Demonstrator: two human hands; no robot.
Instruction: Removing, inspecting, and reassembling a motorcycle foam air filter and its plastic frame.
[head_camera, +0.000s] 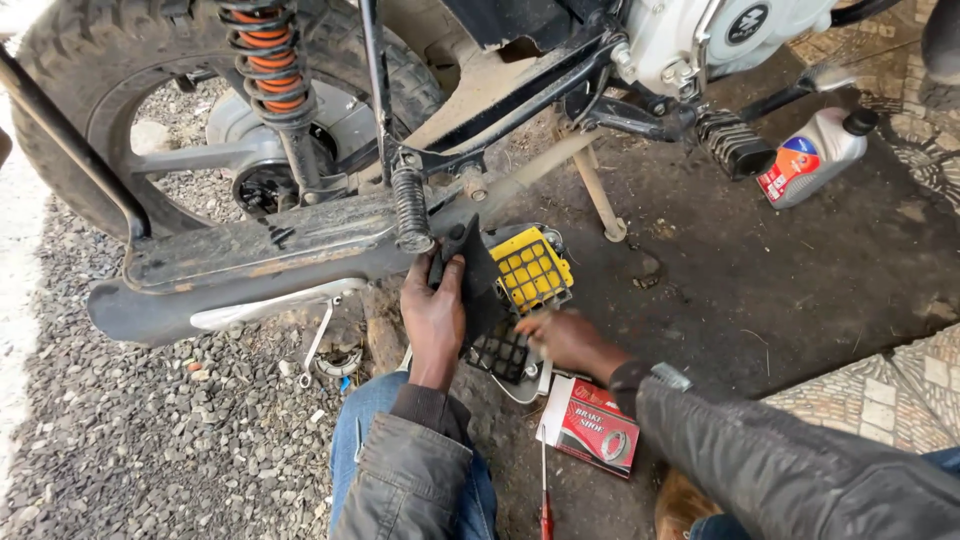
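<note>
My left hand (435, 312) grips a black plastic cover (478, 275) and holds it upright just below the motorcycle's muddy exhaust pipe (250, 262). Right beside the cover lies a yellow grid-shaped filter element (533, 268). Below that is a black grid frame (497, 353) resting in a pale housing (527, 388) on the ground. My right hand (565, 340) reaches in from the right, its fingers curled on the top edge of the black grid frame. Both sleeves are dark jacket sleeves.
The rear wheel (70, 90), an orange-coiled shock absorber (268, 60), a footpeg (735, 145) and the stand leg (600, 200) crowd the space above. A grey oil bottle (815, 155) lies at right. A red box (592, 428), a red-handled screwdriver (545, 505) and a spanner (320, 340) lie nearby on the ground.
</note>
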